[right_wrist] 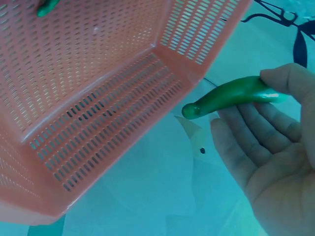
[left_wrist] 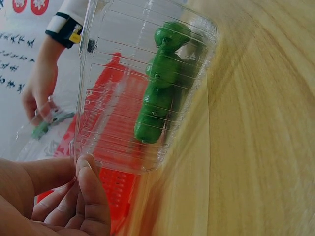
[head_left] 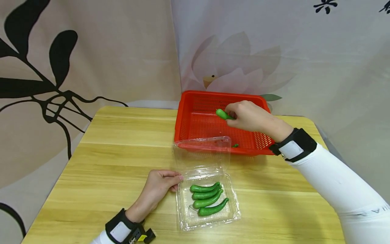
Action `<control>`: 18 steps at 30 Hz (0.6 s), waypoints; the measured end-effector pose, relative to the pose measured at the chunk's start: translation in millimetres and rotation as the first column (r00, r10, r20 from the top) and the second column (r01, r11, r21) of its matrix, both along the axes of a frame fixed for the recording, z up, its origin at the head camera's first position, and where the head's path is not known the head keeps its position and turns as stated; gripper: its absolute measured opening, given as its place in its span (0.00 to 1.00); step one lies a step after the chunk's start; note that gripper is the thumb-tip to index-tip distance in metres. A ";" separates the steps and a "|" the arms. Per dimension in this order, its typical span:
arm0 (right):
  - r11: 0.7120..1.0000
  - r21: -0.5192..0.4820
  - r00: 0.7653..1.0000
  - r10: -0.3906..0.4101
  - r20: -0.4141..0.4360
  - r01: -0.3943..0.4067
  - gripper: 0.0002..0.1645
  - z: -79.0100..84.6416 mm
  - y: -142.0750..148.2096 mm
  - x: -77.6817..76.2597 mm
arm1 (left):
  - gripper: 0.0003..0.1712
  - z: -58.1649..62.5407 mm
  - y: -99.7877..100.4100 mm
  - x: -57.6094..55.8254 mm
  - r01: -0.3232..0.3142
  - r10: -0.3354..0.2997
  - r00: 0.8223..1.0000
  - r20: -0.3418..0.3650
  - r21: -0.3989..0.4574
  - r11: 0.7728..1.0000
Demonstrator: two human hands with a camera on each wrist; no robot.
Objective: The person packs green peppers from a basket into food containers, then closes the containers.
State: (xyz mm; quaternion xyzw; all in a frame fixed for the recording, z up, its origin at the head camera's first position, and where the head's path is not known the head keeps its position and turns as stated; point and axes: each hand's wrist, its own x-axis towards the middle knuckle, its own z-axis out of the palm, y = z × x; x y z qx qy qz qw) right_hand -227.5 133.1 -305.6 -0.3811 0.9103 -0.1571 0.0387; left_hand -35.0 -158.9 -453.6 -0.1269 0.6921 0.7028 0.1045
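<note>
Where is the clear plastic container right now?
In the head view, the clear plastic container lies on the table in front of the red basket, just right of the left hand, which pinches its edge.

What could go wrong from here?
The right hand holds one green pepper between thumb and fingers; it could slip. The open clear lid lies between that hand and the tray, so it might get knocked. The left hand pinches the tray's edge; a tug could roll its four peppers.
</note>
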 end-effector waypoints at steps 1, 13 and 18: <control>1.000 -0.012 1.000 0.004 -0.011 -0.004 0.04 1.1 0.9 1.9 | 0.09 0.0 0.1 -0.1 0.000 0.000 1.000 -0.001 -0.002 1.000; 0.995 -0.104 0.997 -0.017 -0.073 0.010 0.08 1.6 9.6 19.9 | 0.10 -1.4 1.2 0.0 -0.015 0.015 1.000 0.002 -0.009 1.000; 0.989 -0.148 0.996 -0.016 -0.091 0.002 0.09 3.8 12.8 27.5 | 0.10 -0.5 1.7 0.1 -0.018 0.018 1.000 0.005 -0.011 1.000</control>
